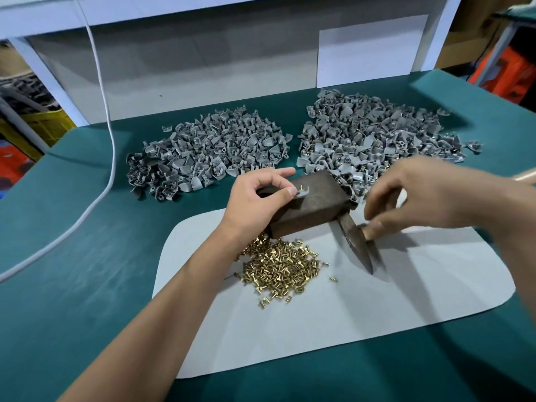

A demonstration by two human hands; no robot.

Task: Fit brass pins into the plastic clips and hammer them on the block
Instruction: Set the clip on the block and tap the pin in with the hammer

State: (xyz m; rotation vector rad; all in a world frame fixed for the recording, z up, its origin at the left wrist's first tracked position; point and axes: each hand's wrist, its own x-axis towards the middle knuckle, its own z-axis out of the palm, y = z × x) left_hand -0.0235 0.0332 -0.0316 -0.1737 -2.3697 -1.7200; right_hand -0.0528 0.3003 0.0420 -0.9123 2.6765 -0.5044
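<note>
Dark block [311,206] sits on a pale mat [406,300] laid over the green worktop [87,285]; all places below are given from the block. Left hand [258,198] rests at the block's left end, thumb and forefinger pinching a grey clip [301,193] against the block's top face, a brass pin [300,187] standing upright in the clip. The other left fingers are loosely curled, the index stretched out along the far top edge. Right hand [429,195] hovers just right of the block, blurred; its fingertips are curled down round the wooden handle of a hammer [355,239], gripping it close to the head. The hammer head lies on the mat touching the block's near right corner, its dark wedge end pointing toward the viewer. Loose pins [281,268] form a heap on the mat just in front of the block, a few strays to the heap's right. Beyond the block, on the bare worktop, lie two large heaps of grey clips: left pile [208,146] behind and left, right pile [374,132] behind and right, its near edge reaching the block's far corner; brass glints show in the right pile. A white cable [110,140] hangs down well to the left and trails across the worktop.
</note>
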